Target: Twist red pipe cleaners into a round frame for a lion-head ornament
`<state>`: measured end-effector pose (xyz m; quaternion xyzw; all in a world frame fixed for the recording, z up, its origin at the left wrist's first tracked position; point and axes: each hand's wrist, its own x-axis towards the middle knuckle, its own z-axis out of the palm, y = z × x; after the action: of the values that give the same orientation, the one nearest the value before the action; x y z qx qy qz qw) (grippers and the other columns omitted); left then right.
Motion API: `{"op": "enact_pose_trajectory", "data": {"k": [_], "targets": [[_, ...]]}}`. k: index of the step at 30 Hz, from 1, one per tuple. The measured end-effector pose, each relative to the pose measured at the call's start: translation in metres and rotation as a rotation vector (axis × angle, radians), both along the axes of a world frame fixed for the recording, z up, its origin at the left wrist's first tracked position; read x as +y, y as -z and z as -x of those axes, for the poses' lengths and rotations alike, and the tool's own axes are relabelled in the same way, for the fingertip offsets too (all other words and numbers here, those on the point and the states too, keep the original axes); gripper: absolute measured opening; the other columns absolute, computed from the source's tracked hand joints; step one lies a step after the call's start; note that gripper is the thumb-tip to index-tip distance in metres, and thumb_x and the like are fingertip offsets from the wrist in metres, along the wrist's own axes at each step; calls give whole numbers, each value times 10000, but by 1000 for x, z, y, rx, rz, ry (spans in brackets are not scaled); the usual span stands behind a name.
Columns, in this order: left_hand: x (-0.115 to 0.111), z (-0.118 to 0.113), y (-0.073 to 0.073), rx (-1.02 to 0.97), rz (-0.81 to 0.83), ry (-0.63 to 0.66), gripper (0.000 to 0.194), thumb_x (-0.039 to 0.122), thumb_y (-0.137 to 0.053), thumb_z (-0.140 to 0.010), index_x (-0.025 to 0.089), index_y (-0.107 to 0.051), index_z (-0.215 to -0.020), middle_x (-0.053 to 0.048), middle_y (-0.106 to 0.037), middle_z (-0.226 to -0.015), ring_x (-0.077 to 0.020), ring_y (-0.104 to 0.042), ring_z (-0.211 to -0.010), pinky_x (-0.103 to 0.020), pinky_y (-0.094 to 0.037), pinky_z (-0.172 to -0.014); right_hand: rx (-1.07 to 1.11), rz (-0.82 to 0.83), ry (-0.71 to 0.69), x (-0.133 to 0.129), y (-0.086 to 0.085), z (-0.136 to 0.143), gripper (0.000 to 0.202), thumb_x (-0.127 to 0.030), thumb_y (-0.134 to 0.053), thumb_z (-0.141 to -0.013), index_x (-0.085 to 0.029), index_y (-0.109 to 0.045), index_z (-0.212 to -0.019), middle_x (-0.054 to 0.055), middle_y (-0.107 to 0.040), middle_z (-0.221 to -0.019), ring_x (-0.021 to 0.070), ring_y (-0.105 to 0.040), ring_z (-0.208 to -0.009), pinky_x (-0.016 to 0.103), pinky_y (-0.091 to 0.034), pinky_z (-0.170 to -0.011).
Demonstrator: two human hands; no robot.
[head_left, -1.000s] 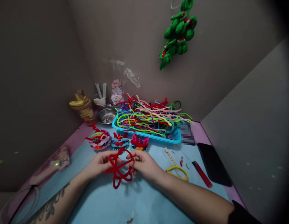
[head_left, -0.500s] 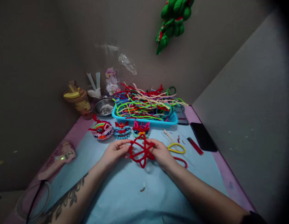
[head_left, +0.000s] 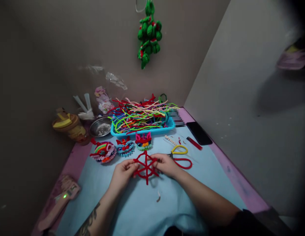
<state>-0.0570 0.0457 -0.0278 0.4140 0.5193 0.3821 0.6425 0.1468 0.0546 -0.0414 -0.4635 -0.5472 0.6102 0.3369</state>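
Between my hands is a red pipe-cleaner frame, a ring crossed by spokes that meet in the middle. My left hand pinches its left edge with thumb and fingers. On the other side, my right hand grips the upper right edge. Just beyond the frame sit three pipe-cleaner animal heads: a pink and red one with a rainbow, a blue one and a small one with pink ears. Scissors with one yellow and one red handle lie beside my right hand, their blades partly hidden.
A blue tray heaped with colourful pipe cleaners stands at the back, beside a metal bowl. At right lie a dark phone and a red stick-like item. A pink glue gun with a green light rests at left.
My view has swung to the right. The red frame has turned a little in my hands, its spokes now facing me more squarely. Both hands keep hold of it.
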Motion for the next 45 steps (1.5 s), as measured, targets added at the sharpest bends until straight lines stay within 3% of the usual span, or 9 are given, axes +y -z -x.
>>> {"op": "enact_pose_trajectory", "data": {"k": [5, 11, 14, 17, 21, 29, 35, 41, 45], "targets": [[-3, -4, -1, 35, -62, -43, 338, 402, -729, -608, 102, -643, -738, -37, -645, -606, -93, -522, -485, -197, -389, -461, 17, -28, 25, -5, 3, -1, 308, -241, -567, -715, -143, -643, -997, -62, -496, -505, 55, -403, -408, 174, -309, -412], [-8, -4, -16, 103, -214, -183, 540, 476, -700, -624, 131, -605, -1027, -102, -661, -967, -207, -632, -837, -273, -484, -650, 216, -30, 328, -3, 9, -2, 276, -264, -598, -648, -147, -605, -898, -26, -604, -618, 84, -508, -477, 198, -398, -462], [-5, 1, -20, 199, -348, -247, 441, 478, -675, -651, 135, -605, -919, -57, -641, -825, -169, -610, -757, -247, -461, -623, 258, -74, 411, 1, 9, -7, 252, -313, -624, -647, -148, -591, -834, -9, -626, -646, 92, -538, -487, 210, -430, -479], [1, 3, -16, 172, -331, -118, 335, 465, -642, -686, 145, -574, -758, 2, -579, -641, -105, -533, -573, -208, -399, -535, 308, -92, 449, 4, 6, -13, 224, -327, -636, -641, -150, -581, -767, -12, -623, -627, 87, -542, -478, 204, -442, -476], [6, -4, -15, 138, -204, -7, 326, 443, -653, -651, 142, -589, -756, -34, -619, -744, -137, -576, -667, -230, -413, -568, 400, -31, 490, 3, -1, -17, 213, -282, -643, -614, -153, -582, -773, -37, -592, -568, 83, -541, -472, 186, -448, -460], [-5, 6, -15, 335, -351, -167, 358, 198, -588, -612, 145, -585, -967, -100, -646, -1012, -197, -614, -825, -266, -433, -616, -32, 136, 23, -12, -4, -12, 117, -127, -559, -657, -146, -569, -772, -16, -600, -489, 108, -570, -430, 182, -432, -426], [-18, 17, -8, 413, -453, -3, 340, 302, -570, -678, 144, -600, -978, -105, -637, -1054, -224, -603, -942, -328, -461, -769, -467, -298, 165, -6, 1, -21, 201, -90, -486, -688, -166, -628, -809, -12, -613, -585, 112, -551, -517, 231, -439, -549], [-31, 17, -9, 558, -598, 76, 620, 311, -703, -625, 204, -468, -1189, -117, -559, -1219, -258, -513, -1137, -354, -441, -854, -315, -488, -8, -3, 2, -24, 493, -99, -518, -688, -170, -507, -1176, 69, -634, -1101, 146, -585, -873, 269, -457, -734], [-29, 15, 5, 531, -648, 187, 814, 284, -701, -657, 194, -283, -1350, -152, -546, -1238, -255, -497, -1172, -392, -383, -955, -283, -500, -107, -4, 7, -17, 598, -154, -593, -691, -197, -424, -1263, 67, -603, -1174, 171, -568, -1001, 294, -454, -805]]}}
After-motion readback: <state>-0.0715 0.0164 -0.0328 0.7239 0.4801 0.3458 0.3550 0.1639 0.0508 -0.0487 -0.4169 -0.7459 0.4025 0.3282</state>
